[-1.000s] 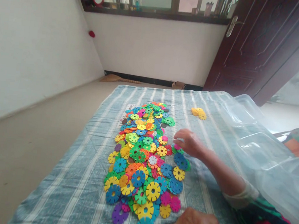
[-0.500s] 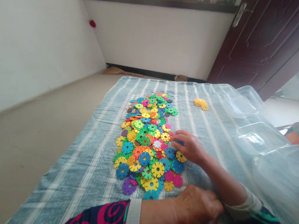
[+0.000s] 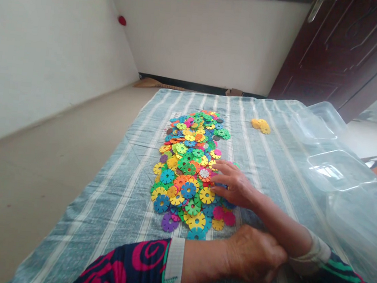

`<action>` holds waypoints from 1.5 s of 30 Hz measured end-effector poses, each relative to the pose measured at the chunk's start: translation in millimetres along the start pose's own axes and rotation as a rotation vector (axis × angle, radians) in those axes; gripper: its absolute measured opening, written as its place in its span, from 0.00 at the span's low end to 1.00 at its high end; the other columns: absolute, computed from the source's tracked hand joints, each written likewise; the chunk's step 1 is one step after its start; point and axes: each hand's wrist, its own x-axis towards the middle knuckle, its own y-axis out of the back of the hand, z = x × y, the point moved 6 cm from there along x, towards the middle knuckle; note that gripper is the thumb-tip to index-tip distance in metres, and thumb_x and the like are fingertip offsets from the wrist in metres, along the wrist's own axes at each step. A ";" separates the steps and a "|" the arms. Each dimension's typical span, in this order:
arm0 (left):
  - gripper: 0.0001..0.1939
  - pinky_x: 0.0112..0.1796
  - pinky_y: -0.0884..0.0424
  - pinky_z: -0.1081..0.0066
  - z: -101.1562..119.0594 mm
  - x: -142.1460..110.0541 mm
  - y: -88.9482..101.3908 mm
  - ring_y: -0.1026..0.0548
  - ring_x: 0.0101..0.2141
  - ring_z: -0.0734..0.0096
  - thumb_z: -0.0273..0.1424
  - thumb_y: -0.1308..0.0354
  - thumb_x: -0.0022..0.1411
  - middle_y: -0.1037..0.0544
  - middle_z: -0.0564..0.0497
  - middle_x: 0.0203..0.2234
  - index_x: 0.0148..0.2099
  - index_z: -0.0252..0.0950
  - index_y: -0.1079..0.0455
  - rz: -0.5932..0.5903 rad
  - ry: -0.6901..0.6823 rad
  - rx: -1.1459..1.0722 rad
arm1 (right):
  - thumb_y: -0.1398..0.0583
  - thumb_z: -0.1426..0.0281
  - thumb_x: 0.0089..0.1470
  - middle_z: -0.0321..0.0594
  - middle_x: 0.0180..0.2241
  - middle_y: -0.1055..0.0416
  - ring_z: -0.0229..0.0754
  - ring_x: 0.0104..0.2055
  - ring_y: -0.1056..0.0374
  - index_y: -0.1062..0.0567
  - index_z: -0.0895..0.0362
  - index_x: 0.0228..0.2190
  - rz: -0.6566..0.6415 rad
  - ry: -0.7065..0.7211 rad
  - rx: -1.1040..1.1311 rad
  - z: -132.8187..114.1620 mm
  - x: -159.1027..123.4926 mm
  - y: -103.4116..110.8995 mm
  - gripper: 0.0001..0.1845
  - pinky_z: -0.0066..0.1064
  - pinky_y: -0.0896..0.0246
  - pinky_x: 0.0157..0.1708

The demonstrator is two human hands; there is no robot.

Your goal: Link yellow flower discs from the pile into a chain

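Note:
A long heap of flat, notched plastic discs (image 3: 187, 166) in many colours lies on a blue-grey striped cloth (image 3: 117, 197). My right hand (image 3: 234, 186) rests on the heap's right edge, fingers stretched out over yellow, blue and pink discs. My left hand (image 3: 253, 257) sits on the cloth just in front of the heap, knuckles up and fingers curled under; what is inside them is hidden. The left forearm, in a dark patterned sleeve, comes in from the lower left. A small separate cluster of yellow discs (image 3: 261, 125) lies farther back on the right.
Clear plastic tubs (image 3: 338, 170) stand along the cloth's right side, one more behind (image 3: 316, 122). A dark wooden door (image 3: 342, 45) stands at the back right. Bare floor (image 3: 37, 156) lies left of the cloth, with white walls beyond.
My right hand has slid leftward and nearer, onto the heap's right edge. My left hand and forearm have come further into view. The view has tilted down.

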 end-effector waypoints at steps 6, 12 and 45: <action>0.07 0.15 0.52 0.72 1.2 0.4 -1.9 0.30 0.21 0.73 0.32 0.44 0.57 0.25 0.51 0.25 0.34 0.34 0.29 -0.015 -0.021 0.008 | 0.37 0.60 0.55 0.47 0.54 0.33 0.52 0.61 0.43 0.21 0.52 0.39 -0.026 0.077 0.056 -9.1 -1.9 3.9 0.12 0.50 0.45 0.59; 0.07 0.16 0.54 0.72 1.6 -0.7 -1.9 0.30 0.21 0.74 0.31 0.45 0.58 0.26 0.51 0.25 0.35 0.33 0.29 -0.005 -0.021 0.030 | 0.34 0.58 0.51 0.46 0.57 0.36 0.53 0.63 0.46 0.22 0.50 0.43 -0.135 0.112 0.017 -10.4 -4.3 -4.0 0.17 0.52 0.48 0.60; 0.07 0.17 0.44 0.75 -6.8 -5.4 -10.0 0.32 0.21 0.75 0.32 0.43 0.56 0.26 0.52 0.23 0.28 0.35 0.30 -0.007 0.000 -0.025 | 0.43 0.54 0.57 0.42 0.49 0.27 0.48 0.53 0.33 0.26 0.52 0.48 0.262 -0.421 0.427 20.8 -5.3 -2.0 0.22 0.42 0.38 0.54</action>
